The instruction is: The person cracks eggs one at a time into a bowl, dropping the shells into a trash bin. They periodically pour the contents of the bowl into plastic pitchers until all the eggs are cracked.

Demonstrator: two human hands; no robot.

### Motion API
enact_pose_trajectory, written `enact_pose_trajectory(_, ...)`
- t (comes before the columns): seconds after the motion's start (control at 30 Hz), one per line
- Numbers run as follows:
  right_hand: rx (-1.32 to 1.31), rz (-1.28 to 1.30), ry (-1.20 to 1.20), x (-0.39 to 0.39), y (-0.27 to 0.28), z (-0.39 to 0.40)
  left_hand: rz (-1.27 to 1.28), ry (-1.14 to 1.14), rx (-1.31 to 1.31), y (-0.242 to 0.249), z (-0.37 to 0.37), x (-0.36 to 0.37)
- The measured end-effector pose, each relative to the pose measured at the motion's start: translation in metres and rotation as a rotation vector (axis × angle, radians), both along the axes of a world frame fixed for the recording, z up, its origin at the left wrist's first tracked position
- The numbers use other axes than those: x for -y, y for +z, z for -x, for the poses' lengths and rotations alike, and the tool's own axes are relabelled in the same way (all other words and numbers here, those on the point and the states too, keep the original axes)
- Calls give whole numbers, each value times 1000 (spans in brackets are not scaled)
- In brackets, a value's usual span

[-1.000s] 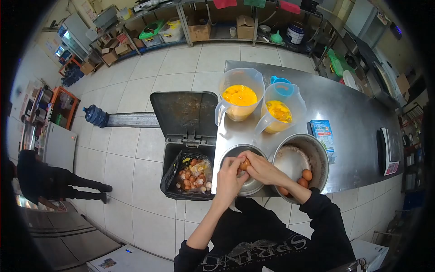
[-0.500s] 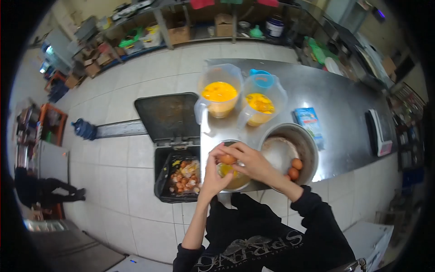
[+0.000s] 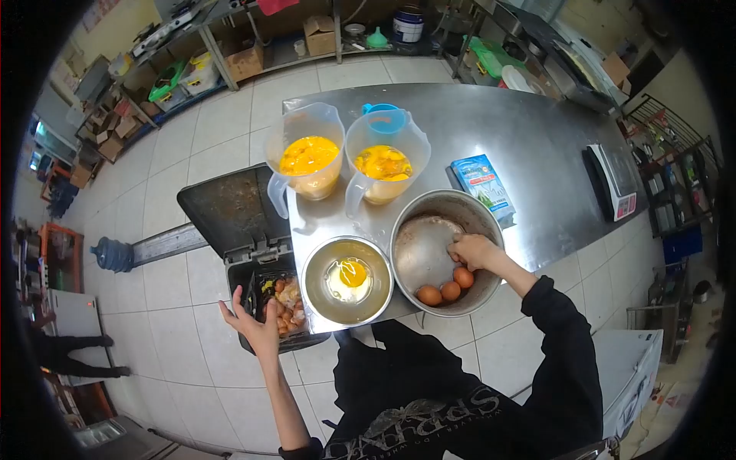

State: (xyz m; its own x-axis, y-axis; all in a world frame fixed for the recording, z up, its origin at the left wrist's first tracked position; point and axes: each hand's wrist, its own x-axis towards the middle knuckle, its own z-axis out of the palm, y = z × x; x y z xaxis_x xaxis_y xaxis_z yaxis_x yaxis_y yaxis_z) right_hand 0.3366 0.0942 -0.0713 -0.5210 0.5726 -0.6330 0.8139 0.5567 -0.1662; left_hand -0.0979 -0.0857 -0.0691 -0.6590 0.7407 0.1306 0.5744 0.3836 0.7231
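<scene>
My left hand is over the bin of eggshells, its fingers spread and holding nothing. My right hand reaches into the large metal pot, its fingers curled near the inner wall; what they grip, if anything, is hidden. Just below it in the pot lie brown eggs. Between my hands, the steel bowl at the table corner holds a cracked egg with a whole yolk. Behind the bowl stand two clear jugs with yolks and egg white.
On the steel table are a blue carton, a blue cup and a scale. The bin's raised lid stands left of the table. A person's legs show at the far left.
My hands have parted from the egg they held over the bowl. The left has moved to the bin, the right into the pot. The view has shifted, and the bowl's yolk now shows.
</scene>
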Motion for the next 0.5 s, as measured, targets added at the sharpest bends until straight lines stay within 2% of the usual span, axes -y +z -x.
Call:
enact_pose_trajectory(0.1,-396,-63,-123,-1,8,-4,-44,74,-22,8,9,3)
enact_pose_trajectory(0.13,-656,15,-237,-1,19,3,-53,100,-20,6,12,6)
enact_pose_trajectory(0.23,-1547,984,-1099,6,4,36,-73,113,15,7,12,7)
enact_pose_trajectory(0.3,-1584,838,-1009,8,15,65,-106,93,61,11,5,1)
enact_pose_trajectory(0.43,-1649,559,-848,30,75,131,-169,72,173,32,-16,-15)
enact_pose_trajectory(0.5,-1412,-26,-467,34,80,140,-176,23,152,26,-18,-20)
